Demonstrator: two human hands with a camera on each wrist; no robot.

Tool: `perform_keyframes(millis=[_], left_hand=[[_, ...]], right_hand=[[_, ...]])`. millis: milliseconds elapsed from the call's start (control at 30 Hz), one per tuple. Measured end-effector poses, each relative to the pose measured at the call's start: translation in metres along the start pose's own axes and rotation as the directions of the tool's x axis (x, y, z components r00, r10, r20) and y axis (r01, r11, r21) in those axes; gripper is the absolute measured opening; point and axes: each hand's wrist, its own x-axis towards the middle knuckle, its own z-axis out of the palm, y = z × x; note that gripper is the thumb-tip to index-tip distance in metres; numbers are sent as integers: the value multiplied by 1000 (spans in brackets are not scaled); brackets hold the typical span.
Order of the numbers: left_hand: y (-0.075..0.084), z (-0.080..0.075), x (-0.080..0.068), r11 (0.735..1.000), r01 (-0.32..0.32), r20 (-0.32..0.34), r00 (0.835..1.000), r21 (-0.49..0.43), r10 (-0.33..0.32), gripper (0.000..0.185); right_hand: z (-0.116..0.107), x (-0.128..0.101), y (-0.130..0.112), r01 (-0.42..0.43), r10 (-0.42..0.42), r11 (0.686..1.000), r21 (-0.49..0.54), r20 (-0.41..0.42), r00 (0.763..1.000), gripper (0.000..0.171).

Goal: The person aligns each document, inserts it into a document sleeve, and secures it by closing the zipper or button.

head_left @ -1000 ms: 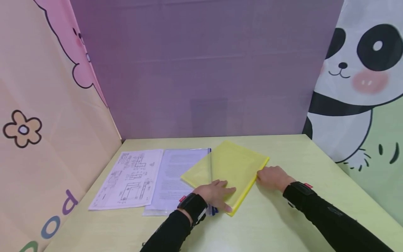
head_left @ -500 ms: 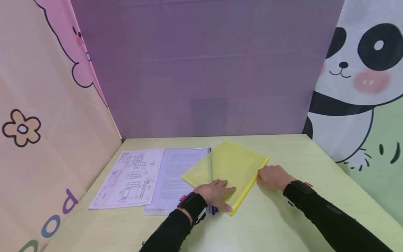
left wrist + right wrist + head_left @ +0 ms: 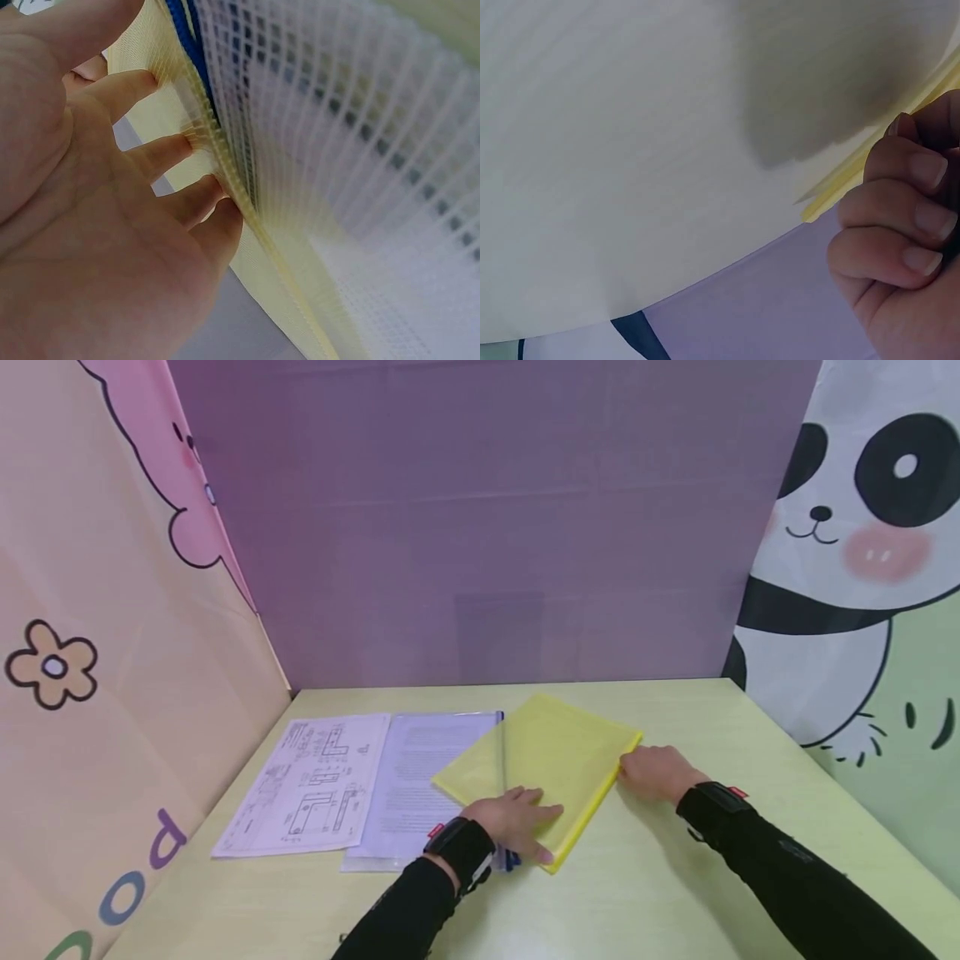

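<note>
Yellow mesh zip pouch [image 3: 543, 768] lies mid-table, turned diagonally, its long axis running from the near corner by my left hand [image 3: 513, 822] to the far left, overlapping the clear document sleeve [image 3: 420, 781]. My left hand rests flat on the near corner, fingers spread, pressing it down. Further right, my right hand [image 3: 654, 774] has curled fingers [image 3: 900, 225] at the pouch's right edge; I cannot tell whether they pinch it. I judge it light, floppy and slick, best taken at an edge. Far left lies a drawing sheet [image 3: 303, 785]
</note>
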Motion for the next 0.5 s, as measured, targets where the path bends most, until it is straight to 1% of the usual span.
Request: perform_keyframes(millis=[167, 367, 500], left_hand=[[0, 0, -1, 1000, -10, -1, 1000, -16, 10, 73], [0, -1, -1, 1000, -8, 3, 1000, -18, 8, 73], [-1, 0, -1, 1000, -7, 6, 1000, -22, 8, 73]], right_hand=[[4, 2, 4, -11, 11, 1000, 12, 9, 1000, 20], [9, 4, 9, -22, 22, 1000, 9, -8, 1000, 20], [8, 6, 10, -35, 35, 999, 6, 5, 999, 21]])
